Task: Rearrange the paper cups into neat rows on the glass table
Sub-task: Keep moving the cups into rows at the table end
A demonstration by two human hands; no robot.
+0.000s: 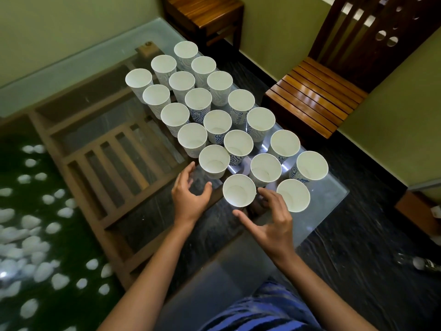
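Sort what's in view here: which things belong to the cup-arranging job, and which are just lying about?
Part of the job:
paper cups, upright in rough rows
glass table under them
left hand and right hand, both empty, by the nearest cups

Just lying about:
wooden chair
wooden stool
white pebbles at the left

Upright paper cups (198, 101) in three slanting rows on glass table (330, 195). Left hand (191, 197) and right hand (270, 219) loosely curled, empty, either side of nearest cup (239, 190). Wooden chair (315, 91) beside table.
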